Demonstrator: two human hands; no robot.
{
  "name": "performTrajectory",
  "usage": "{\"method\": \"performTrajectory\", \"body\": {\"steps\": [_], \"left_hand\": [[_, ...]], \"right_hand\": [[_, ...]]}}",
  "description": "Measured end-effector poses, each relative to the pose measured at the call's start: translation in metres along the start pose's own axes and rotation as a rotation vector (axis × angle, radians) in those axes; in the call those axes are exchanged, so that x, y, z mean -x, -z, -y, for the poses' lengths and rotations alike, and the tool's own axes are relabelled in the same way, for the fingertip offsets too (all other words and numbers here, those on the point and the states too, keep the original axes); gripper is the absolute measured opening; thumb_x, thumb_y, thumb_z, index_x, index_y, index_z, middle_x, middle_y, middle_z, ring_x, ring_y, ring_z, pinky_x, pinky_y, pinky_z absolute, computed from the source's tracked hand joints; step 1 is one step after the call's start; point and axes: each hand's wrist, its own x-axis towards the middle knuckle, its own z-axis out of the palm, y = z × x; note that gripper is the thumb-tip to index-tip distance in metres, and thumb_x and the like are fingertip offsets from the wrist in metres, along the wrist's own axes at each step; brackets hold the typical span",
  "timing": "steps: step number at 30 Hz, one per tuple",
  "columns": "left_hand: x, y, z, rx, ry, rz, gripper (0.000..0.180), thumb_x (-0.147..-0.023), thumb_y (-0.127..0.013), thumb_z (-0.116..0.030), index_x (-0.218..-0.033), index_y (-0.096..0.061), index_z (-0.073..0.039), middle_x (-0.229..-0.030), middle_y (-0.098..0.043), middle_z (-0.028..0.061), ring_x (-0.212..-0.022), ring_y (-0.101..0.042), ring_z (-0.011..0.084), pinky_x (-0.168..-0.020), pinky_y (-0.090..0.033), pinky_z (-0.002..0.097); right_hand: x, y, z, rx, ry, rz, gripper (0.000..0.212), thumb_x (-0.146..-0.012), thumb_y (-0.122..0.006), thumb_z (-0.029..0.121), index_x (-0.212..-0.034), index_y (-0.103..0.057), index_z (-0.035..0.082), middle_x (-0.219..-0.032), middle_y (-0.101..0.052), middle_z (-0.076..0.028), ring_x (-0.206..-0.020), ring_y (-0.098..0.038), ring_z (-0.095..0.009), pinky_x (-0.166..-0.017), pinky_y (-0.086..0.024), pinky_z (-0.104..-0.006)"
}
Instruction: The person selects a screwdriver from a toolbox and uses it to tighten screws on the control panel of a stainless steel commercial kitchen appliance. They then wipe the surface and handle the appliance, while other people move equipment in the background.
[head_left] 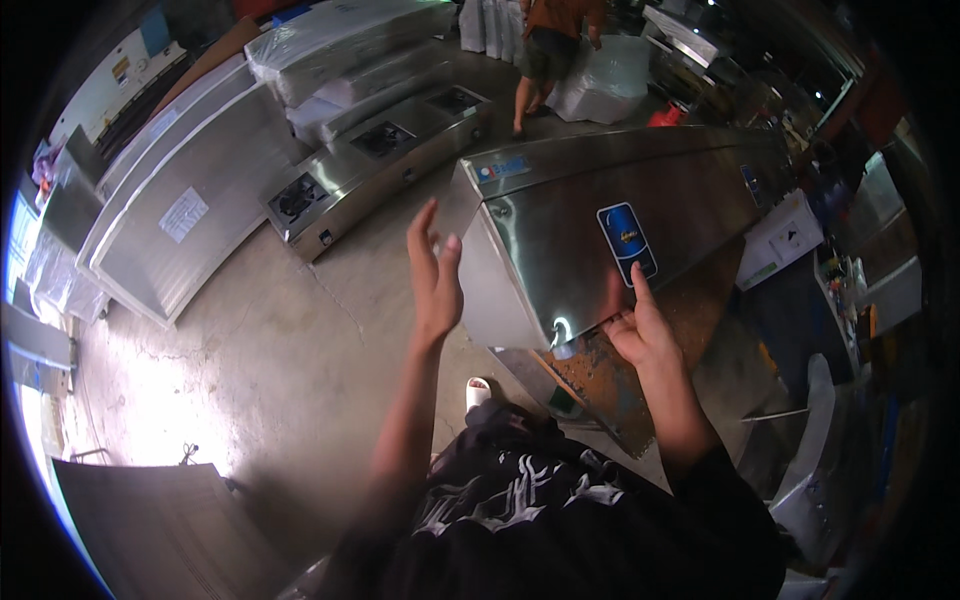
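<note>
A long stainless steel box (560,225), perhaps a hood or counter unit, lies at a slant before me across a worn brown tabletop (610,385). My right hand (648,330) is at its lower near edge, thumb up against the front face and the other fingers curled at the edge, partly hidden. The thumb tip touches the bottom of a blue and black sticker (627,240). Raised beside the box's left end panel (495,275) is my left hand (435,285), fingers apart and holding nothing. A small pale fitting (563,350) sits at the box's lower corner.
A low steel stove with several burners (380,140) stands on the floor ahead left. Steel panels (200,200) lean behind it, near plastic-wrapped units (340,45). Another person (555,50) is at the back. A carton (780,240) and clutter lie to the right.
</note>
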Motion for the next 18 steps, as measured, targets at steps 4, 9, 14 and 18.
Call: {"method": "performTrajectory", "body": {"steps": [4,9,14,18], "left_hand": [[-0.076,-0.030,0.006,0.261,0.304,0.000,0.066,-0.106,-0.039,-0.040,-0.158,-0.028,-0.002,-0.158,-0.037,0.0208,-0.149,-0.032,0.0318,-0.123,-0.020,0.0449],[-0.089,-0.061,0.034,0.445,0.112,0.046,0.097,-0.097,-0.003,-0.078,-0.161,-0.026,-0.008,-0.148,-0.044,0.0178,-0.141,-0.037,0.0296,-0.122,-0.017,0.0426],[-0.077,-0.056,0.055,0.256,-0.025,0.126,0.107,-0.092,-0.002,-0.083,-0.157,-0.032,-0.004,-0.139,-0.048,0.0175,-0.137,-0.039,0.0284,-0.120,-0.018,0.0426],[-0.082,-0.052,0.056,0.271,-0.019,0.107,0.100,-0.096,-0.011,-0.079,-0.144,-0.045,0.001,-0.132,-0.052,0.0170,-0.129,-0.047,0.0273,-0.114,-0.029,0.0403]], "right_hand": [[-0.005,-0.002,0.006,0.114,-0.084,0.020,0.029,-0.091,-0.077,0.042,-0.109,-0.068,0.021,-0.093,-0.069,0.015,-0.078,-0.058,-0.001,-0.082,-0.046,-0.0275],[-0.001,-0.005,0.005,0.152,-0.075,0.029,0.019,-0.094,-0.074,0.037,-0.102,-0.069,0.020,-0.085,-0.067,0.015,-0.070,-0.056,0.001,-0.068,-0.043,-0.0196],[0.007,-0.007,0.004,0.171,-0.016,-0.034,0.019,-0.097,-0.072,0.035,-0.107,-0.070,0.019,-0.092,-0.069,0.013,-0.077,-0.060,0.002,-0.069,-0.048,-0.0187],[0.014,-0.002,0.007,0.081,0.005,-0.039,0.023,-0.098,-0.072,0.031,-0.112,-0.067,0.014,-0.102,-0.072,0.006,-0.089,-0.067,-0.003,-0.078,-0.053,-0.0203]]}}
